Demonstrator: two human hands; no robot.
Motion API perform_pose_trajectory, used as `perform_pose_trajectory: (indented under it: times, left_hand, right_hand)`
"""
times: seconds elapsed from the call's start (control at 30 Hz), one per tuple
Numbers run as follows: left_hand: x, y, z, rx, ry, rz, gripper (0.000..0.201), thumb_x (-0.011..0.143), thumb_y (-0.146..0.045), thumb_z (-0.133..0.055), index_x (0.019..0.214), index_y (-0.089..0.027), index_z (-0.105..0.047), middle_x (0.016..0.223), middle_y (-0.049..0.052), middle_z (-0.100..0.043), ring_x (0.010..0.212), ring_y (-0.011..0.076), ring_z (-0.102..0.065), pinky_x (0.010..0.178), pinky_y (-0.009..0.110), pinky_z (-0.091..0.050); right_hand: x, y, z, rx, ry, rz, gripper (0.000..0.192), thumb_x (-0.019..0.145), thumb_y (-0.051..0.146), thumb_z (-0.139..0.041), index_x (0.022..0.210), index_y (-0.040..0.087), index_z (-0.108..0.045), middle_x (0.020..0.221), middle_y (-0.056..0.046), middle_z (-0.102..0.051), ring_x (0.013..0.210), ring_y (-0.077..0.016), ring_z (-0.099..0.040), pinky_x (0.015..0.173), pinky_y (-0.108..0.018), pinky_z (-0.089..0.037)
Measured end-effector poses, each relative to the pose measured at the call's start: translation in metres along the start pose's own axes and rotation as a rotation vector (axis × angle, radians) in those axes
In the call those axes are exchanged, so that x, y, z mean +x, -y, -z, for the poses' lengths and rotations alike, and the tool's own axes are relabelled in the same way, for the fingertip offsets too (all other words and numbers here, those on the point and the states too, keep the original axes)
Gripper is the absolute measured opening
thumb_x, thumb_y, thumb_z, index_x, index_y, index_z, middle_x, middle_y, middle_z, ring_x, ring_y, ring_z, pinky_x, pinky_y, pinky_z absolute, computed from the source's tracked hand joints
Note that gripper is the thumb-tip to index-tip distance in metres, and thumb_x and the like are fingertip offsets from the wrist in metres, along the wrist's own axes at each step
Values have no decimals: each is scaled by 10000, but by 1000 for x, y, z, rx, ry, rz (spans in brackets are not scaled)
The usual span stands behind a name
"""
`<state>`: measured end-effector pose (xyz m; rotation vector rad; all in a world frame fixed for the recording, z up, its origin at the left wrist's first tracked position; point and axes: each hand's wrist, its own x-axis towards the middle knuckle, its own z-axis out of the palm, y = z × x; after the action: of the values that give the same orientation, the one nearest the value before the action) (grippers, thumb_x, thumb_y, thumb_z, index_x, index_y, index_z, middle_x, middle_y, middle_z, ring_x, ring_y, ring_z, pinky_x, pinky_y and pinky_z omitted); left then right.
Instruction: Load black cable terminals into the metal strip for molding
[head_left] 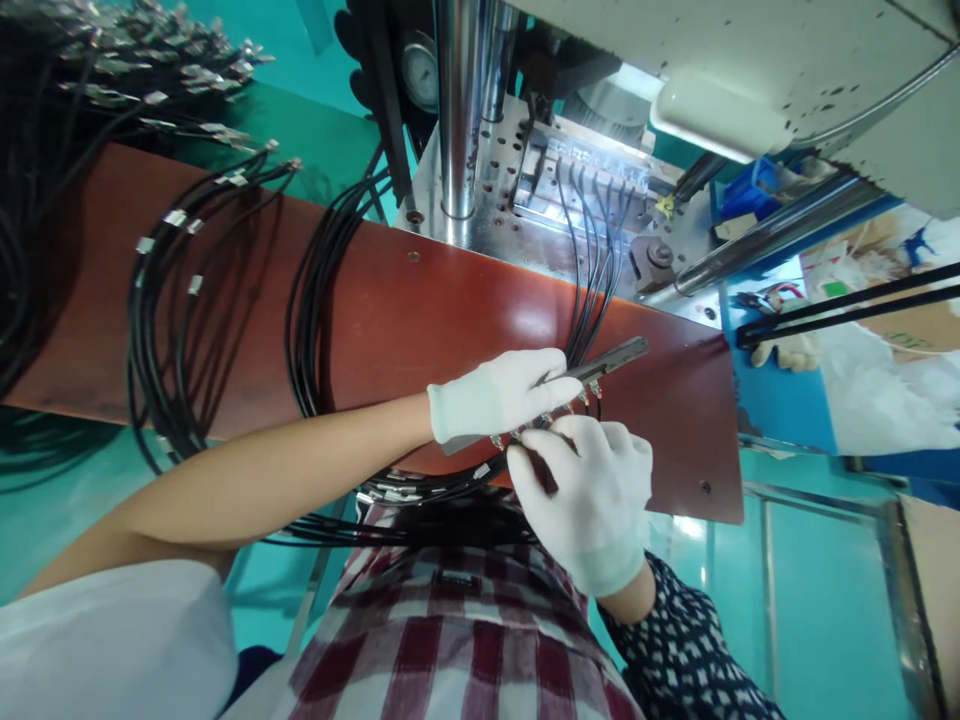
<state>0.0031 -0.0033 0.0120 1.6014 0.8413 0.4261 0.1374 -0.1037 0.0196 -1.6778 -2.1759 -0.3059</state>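
A factory workshop: moulding press, cable bundles, red workbench.

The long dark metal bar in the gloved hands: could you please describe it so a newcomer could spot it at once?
Start at the reddish-brown board below the machine. At its lower edge, two white-gloved hands meet; the left hand pinches a long dark metal bar. Unlike the round black cables around it, it is straight, flat and rigid.
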Motion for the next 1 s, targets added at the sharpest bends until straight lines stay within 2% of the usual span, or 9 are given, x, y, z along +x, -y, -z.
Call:
perform_pose_trajectory:
  times: [0.17, 0.37, 0.6, 0.67, 0.73, 0.8, 0.83, 0.93, 1.0]
  left_hand:
    - [1, 2, -1, 9, -20, -17, 337, 958, -416, -457, 729, -178, -392, 645, -46, -390, 579, 89, -381, 526, 235, -310]
    - [0, 1, -1, -33, -6, 1, 308, 946, -415, -458, 751, -179, -423, 701, -33, -519, 637, 106, -474, 577, 246, -372]
    - [1, 3, -2, 12, -51, -38, 321, 948, -417, -461, 737, -177, -426, 677, -37, -473, 630, 107, -429, 589, 257, -362]
    - [0, 4, -1, 29, -40, -54, 345, 958, -450, -447, 750, -175, -439, 689, -34, -478, 646, 111, -448, 597, 253, -367]
    - [0, 7, -1, 42, -3, -56, 374, 962, -499, -432, 777, -174, -449, 705, -28, -489, 647, 114, -474, 585, 245, -375]
    - [1, 8, -1, 36, 75, -39, 405, 957, -555, -420, 826, -174, -464, 725, -24, -502, 623, 114, -497, 555, 235, -390]
    - [2, 8, -1, 33, 116, -25, 420, 953, -578, -415, 853, -174, -471, 735, -23, -505, 606, 114, -504, 536, 232, -397]
    - [5, 4, -3, 98, 169, -20, 452, 939, -608, -422, 876, -166, -493, 740, -17, -504, 591, 115, -510, 514, 226, -405]
    - [6, -1, -3, 179, 167, -11, 461, 930, -609, -441, 865, -160, -518, 734, -10, -518, 605, 120, -515, 523, 223, -401]
  right_hand:
    - [1, 4, -13, 41, -44, -21, 118, 759, 244, -667, 649, 204, -670, 729, -8, -568, 762, -107, -429, 752, -306, -267]
    - [-3, 4, -2, 40, 44, -17, 132, 808, 405, -686, 830, 284, -733, 824, 14, -616, 781, -101, -443, 768, -310, -266]
    - [-5, 16, -13, 94, -10, 21, 97, 782, 273, -666, 705, 224, -700, 751, -1, -594, 772, -99, -439, 769, -305, -264]
    - [1, 3, -6, 113, 3, 15, 112, 816, 330, -666, 770, 243, -720, 799, 5, -615, 792, -97, -460, 770, -295, -282]
    - [12, -24, 4, 69, 2, 28, 143, 876, 350, -632, 915, 263, -737, 914, 6, -642, 817, -86, -475, 760, -272, -299]
    - [24, -56, 13, -73, 13, 93, 223, 924, 248, -565, 1091, 273, -710, 1067, 10, -645, 818, -74, -470, 730, -255, -297]
    - [29, -72, 14, -127, 62, 154, 279, 932, 209, -538, 1159, 284, -683, 1110, 15, -639, 812, -74, -468, 712, -254, -288]
    - [41, -104, 13, -168, 235, 307, 311, 934, 174, -514, 1187, 287, -654, 1049, 21, -645, 784, -74, -480, 681, -250, -270]
    - [43, -114, 11, -146, 324, 309, 261, 946, 187, -502, 1137, 258, -664, 974, 10, -638, 776, -66, -503, 677, -240, -276]
